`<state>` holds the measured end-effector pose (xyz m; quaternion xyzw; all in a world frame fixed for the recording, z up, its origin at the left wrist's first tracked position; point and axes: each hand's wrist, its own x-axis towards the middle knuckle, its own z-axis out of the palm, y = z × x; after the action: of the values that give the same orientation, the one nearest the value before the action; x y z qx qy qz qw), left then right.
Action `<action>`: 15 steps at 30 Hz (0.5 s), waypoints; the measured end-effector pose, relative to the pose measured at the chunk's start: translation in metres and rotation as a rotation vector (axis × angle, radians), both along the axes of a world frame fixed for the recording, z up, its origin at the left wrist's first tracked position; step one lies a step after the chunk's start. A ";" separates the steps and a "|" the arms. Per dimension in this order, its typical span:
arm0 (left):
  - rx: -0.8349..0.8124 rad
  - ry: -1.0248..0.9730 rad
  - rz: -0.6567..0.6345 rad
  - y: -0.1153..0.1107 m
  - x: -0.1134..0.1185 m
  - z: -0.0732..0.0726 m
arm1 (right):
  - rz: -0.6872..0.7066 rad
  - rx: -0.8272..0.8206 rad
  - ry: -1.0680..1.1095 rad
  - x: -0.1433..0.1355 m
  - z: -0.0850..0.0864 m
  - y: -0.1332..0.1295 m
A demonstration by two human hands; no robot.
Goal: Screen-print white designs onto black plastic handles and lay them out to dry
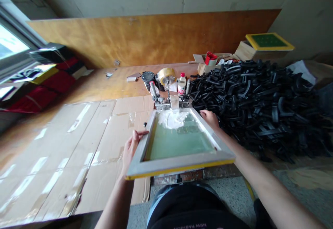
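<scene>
A screen printing frame (179, 164) with grey sides, a yellow lower edge and green mesh sits in front of me, clamped at its far end. White paste (173, 120) is heaped on the far part of the mesh. My left hand (131, 147) is at the frame's left side, index finger stretched out to its edge; its other fingers are partly hidden. Beyond the right side, my right hand (210, 119) is closed, fingers curled beside a pile of black curved plastic parts (260, 97). What it holds, if anything, is hidden.
Cardboard sheets (104, 146) cover the table on the left, with a small black piece (145, 124) on them. Behind the clamp (162, 103) stand a tape roll (167, 76), a red-capped bottle (181, 83) and a dark tub (147, 77). Another yellow frame (270, 42) lies at back right.
</scene>
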<state>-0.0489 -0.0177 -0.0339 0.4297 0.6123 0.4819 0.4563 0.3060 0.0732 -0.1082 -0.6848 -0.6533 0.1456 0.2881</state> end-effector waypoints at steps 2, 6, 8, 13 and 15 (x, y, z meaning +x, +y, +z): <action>-0.137 0.017 -0.100 -0.019 -0.006 -0.028 | -0.006 0.100 -0.010 -0.003 0.010 0.008; -0.201 0.003 -0.138 -0.033 -0.005 -0.082 | 0.295 0.332 -0.174 -0.060 0.023 0.030; -0.206 -0.004 -0.137 -0.030 -0.002 -0.103 | 0.381 0.292 -0.280 -0.088 0.024 0.039; -0.201 -0.004 -0.140 -0.025 -0.005 -0.128 | 0.407 0.013 -0.436 -0.101 0.017 0.048; -0.198 0.014 -0.145 -0.025 -0.007 -0.131 | 0.352 -0.025 -0.468 -0.098 0.013 0.043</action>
<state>-0.0556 -0.0429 -0.1653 0.4289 0.6274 0.3816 0.5261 0.2083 0.1158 -0.0955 -0.5793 -0.8090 0.0397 0.0915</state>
